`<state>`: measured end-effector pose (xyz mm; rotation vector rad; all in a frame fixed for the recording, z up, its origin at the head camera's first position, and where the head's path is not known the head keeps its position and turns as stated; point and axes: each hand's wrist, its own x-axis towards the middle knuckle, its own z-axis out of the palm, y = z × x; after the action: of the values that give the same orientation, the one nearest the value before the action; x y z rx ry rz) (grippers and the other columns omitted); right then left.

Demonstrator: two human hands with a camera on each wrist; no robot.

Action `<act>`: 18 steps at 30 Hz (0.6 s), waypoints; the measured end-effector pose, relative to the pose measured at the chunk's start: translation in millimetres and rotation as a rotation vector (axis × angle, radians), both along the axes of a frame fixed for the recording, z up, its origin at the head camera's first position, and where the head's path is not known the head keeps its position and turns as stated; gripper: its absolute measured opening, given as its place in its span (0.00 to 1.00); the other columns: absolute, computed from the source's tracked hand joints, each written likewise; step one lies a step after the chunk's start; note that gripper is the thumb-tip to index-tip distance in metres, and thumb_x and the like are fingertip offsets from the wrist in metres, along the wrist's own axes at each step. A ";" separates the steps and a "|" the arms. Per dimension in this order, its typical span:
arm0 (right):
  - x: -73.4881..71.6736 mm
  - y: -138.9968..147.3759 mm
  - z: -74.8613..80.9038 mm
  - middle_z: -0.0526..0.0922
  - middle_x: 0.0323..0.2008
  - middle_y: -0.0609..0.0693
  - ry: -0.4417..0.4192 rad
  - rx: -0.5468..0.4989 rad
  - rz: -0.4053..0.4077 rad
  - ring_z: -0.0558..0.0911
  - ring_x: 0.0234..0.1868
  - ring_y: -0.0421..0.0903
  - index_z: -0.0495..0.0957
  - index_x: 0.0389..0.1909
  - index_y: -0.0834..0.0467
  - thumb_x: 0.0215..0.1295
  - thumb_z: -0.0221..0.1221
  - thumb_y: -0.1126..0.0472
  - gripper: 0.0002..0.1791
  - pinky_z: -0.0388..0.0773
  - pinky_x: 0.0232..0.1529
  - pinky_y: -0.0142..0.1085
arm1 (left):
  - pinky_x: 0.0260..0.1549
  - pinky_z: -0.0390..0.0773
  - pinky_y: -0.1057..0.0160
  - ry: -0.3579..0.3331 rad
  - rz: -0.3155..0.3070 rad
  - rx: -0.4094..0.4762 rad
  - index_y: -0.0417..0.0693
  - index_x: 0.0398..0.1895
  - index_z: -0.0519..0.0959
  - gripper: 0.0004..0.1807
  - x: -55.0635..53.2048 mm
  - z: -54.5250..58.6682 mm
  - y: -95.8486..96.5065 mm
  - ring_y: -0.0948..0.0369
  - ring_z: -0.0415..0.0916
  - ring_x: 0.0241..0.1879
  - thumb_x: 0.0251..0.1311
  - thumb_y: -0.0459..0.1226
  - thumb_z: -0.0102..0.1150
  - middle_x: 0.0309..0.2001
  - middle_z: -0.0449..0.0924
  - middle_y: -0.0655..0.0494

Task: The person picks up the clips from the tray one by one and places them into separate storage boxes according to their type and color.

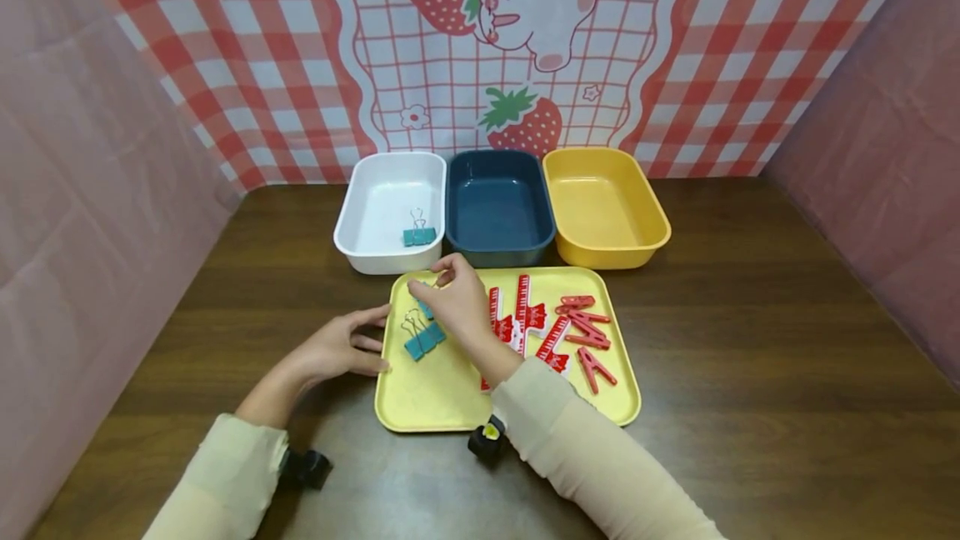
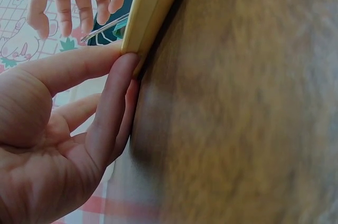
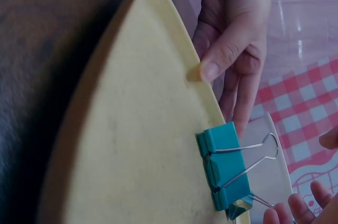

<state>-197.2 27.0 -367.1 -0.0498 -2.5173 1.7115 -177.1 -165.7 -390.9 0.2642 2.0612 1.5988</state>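
My left hand (image 1: 335,347) grips the left edge of the yellow tray (image 1: 427,411), thumb on the rim and fingers against its outer side. Over the tray's upper left part, my right hand (image 1: 463,304) hovers with fingers loosely bent and apart, nothing between them. Beneath it lies a teal binder clip (image 1: 425,307), partly hidden by the hand. Just below that sits another teal binder clip (image 1: 425,342) with its wire handles up; a teal binder clip (image 3: 227,166) appears large in the right wrist view. One more binder clip (image 1: 419,237) lies in the white bin (image 1: 352,232).
Several red-and-white long clips with a piano-key pattern (image 1: 522,298) lie mid-tray, partly behind the right arm. Several red clothespins (image 1: 596,369) lie on the tray's right side. Beyond the tray, a dark blue bin (image 1: 501,257) and a yellow bin (image 1: 611,257) stand beside the white one.
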 end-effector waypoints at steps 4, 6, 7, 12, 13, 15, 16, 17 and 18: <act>2.1 -1.4 -2.4 0.74 0.28 0.50 -0.016 0.015 -0.007 0.72 0.30 0.45 0.75 0.38 0.60 0.47 0.67 0.54 0.20 0.70 0.27 0.34 | 0.39 0.81 0.55 -0.001 0.000 -0.014 0.35 0.70 0.52 0.46 -0.6 0.3 0.8 0.45 0.72 0.51 0.48 0.21 0.64 0.63 0.56 0.34; 3.4 -2.3 -3.0 0.75 0.29 0.51 -0.029 0.026 -0.003 0.72 0.30 0.45 0.75 0.39 0.59 0.47 0.68 0.53 0.20 0.70 0.28 0.34 | 0.39 0.81 0.55 -0.001 0.003 -0.016 0.35 0.70 0.52 0.46 -0.7 0.3 0.4 0.45 0.72 0.52 0.47 0.21 0.65 0.63 0.56 0.34; 4.1 -2.9 -3.3 0.75 0.30 0.51 -0.035 0.031 0.000 0.72 0.31 0.46 0.75 0.38 0.59 0.47 0.68 0.53 0.20 0.71 0.28 0.34 | 0.39 0.81 0.55 0.000 0.005 -0.017 0.35 0.70 0.52 0.46 -0.7 0.5 0.0 0.45 0.72 0.52 0.47 0.21 0.65 0.63 0.56 0.34; 8.5 -6.4 -5.3 0.77 0.32 0.53 -0.055 0.057 0.018 0.74 0.32 0.45 0.75 0.38 0.57 0.47 0.68 0.50 0.21 0.72 0.29 0.34 | 0.39 0.81 0.55 0.004 -0.003 -0.004 0.35 0.70 0.52 0.46 -1.1 0.3 -0.8 0.44 0.71 0.52 0.48 0.21 0.64 0.63 0.55 0.34; 9.6 -7.2 -5.9 0.78 0.33 0.53 -0.055 0.060 0.023 0.74 0.32 0.45 0.75 0.38 0.58 0.47 0.68 0.50 0.21 0.72 0.29 0.34 | 0.39 0.81 0.54 0.004 -0.003 0.001 0.34 0.70 0.51 0.46 -1.1 0.1 -0.7 0.44 0.71 0.52 0.48 0.21 0.64 0.63 0.55 0.34; 11.8 -8.9 -7.1 0.78 0.33 0.54 -0.055 0.077 0.030 0.74 0.31 0.44 0.75 0.38 0.58 0.47 0.68 0.49 0.22 0.71 0.28 0.34 | 0.39 0.81 0.54 0.005 -0.003 0.006 0.34 0.70 0.52 0.45 -1.1 -0.5 -0.5 0.44 0.71 0.52 0.48 0.20 0.63 0.63 0.55 0.33; 12.9 -9.7 -7.8 0.78 0.33 0.54 -0.055 0.083 0.035 0.74 0.31 0.44 0.75 0.38 0.58 0.47 0.69 0.49 0.23 0.71 0.28 0.33 | 0.39 0.81 0.54 0.004 -0.003 0.008 0.34 0.70 0.52 0.44 -1.1 -0.6 -0.4 0.44 0.71 0.51 0.49 0.20 0.63 0.63 0.55 0.33; 14.0 -10.5 -8.5 0.78 0.33 0.54 -0.054 0.090 0.040 0.73 0.30 0.44 0.75 0.38 0.59 0.46 0.69 0.49 0.23 0.71 0.27 0.33 | 0.38 0.81 0.54 0.003 0.000 0.008 0.33 0.70 0.52 0.44 -0.9 -0.7 -0.4 0.44 0.71 0.51 0.48 0.19 0.62 0.63 0.55 0.34; 15.0 -11.2 -9.0 0.78 0.32 0.54 -0.053 0.100 0.044 0.73 0.30 0.44 0.75 0.38 0.59 0.46 0.69 0.48 0.24 0.71 0.27 0.33 | 0.38 0.81 0.54 0.001 0.002 0.009 0.33 0.69 0.52 0.44 -0.7 -0.7 -0.3 0.44 0.71 0.51 0.48 0.19 0.62 0.63 0.56 0.33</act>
<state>-182.2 15.8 -376.1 -0.0321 -2.6576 1.6174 -177.7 -166.0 -391.6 0.2664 2.0568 1.6095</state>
